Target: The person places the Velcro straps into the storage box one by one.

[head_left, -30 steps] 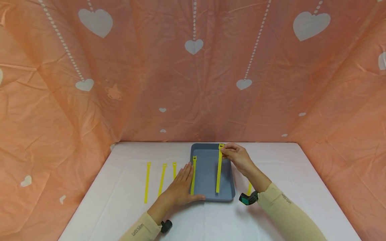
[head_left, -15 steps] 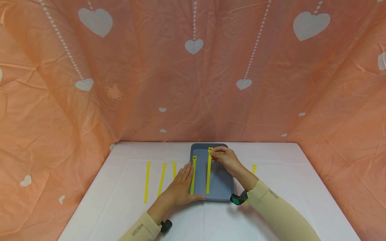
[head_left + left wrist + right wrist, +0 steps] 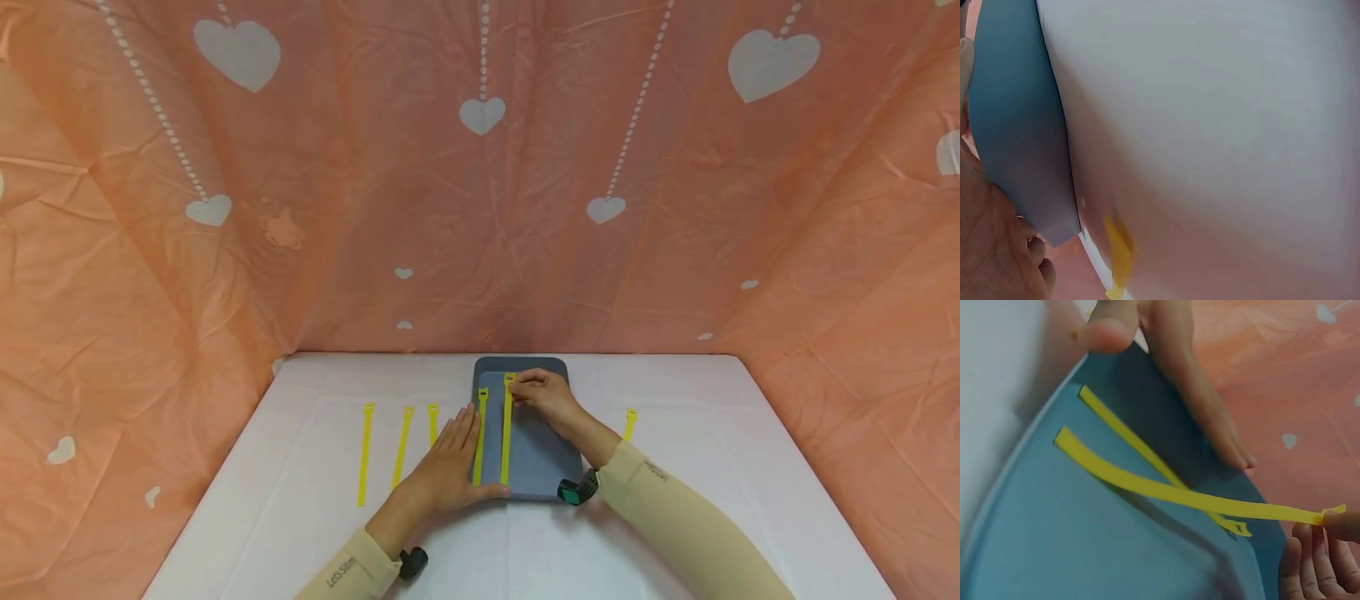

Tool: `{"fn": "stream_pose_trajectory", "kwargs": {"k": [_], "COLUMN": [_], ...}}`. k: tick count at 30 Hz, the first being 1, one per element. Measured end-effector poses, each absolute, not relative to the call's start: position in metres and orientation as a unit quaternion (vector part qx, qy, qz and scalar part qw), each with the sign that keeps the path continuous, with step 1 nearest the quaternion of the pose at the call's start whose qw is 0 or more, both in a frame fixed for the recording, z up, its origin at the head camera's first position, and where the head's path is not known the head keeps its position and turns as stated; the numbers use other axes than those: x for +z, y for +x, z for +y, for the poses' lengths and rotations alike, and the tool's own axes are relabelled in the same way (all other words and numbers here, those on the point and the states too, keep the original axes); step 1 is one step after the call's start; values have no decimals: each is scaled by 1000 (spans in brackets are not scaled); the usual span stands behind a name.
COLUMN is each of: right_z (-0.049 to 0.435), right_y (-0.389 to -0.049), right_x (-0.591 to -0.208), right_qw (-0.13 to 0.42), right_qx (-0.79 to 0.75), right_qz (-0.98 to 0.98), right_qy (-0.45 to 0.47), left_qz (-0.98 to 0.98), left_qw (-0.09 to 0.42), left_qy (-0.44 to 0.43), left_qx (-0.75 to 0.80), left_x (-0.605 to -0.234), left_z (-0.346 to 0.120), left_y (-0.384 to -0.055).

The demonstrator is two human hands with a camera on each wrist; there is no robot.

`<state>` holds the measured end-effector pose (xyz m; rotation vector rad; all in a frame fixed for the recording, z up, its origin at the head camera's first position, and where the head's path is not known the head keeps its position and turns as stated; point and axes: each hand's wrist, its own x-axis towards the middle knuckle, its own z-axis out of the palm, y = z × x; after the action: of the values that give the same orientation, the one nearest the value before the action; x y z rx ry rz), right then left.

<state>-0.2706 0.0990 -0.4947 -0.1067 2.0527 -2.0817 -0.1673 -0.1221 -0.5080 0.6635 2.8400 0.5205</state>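
My right hand (image 3: 551, 400) pinches a yellow hook-and-loop cable tie (image 3: 506, 433) by its slotted head, over the grey-blue tray (image 3: 543, 467). In the right wrist view this tie (image 3: 1166, 490) slopes down from the fingers, bowed, its tail low at the tray's floor and a shadow beneath it. A second yellow cable tie (image 3: 1129, 434) lies in the tray along the left side. With fingers straight, my left hand (image 3: 447, 471) rests against the tray's left edge, thumb by the near-left corner. The left wrist view has the tray's outer wall (image 3: 1016, 125) beside that palm.
Left of the tray, yellow cable ties (image 3: 365, 454) lie on the white tabletop (image 3: 300, 533), one partly behind the left hand. Another cable tie (image 3: 631, 423) is at the right, partly hidden by the right arm. An orange curtain (image 3: 525, 275) with hearts stands behind and at both sides.
My right hand has moved left over the tray with the pinched cable tie, bringing it near the one lying there and slightly lower. The left hand has stayed in place.
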Motion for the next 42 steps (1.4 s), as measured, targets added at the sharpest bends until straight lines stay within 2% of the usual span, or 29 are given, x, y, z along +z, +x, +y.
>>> {"fn": "stream_pose_trajectory", "kwargs": {"k": [42], "right_z": [81], "right_y": [-283], "right_x": [-511], "right_qw": [130], "right_qx": [-633], "right_qz": [763], "right_qy": [-20], "left_qz": [956], "left_qw": [74], "left_qy": [228], "left_qx": [167], "left_x": [-509], "left_z": [-122], "left_y": [-167]}}
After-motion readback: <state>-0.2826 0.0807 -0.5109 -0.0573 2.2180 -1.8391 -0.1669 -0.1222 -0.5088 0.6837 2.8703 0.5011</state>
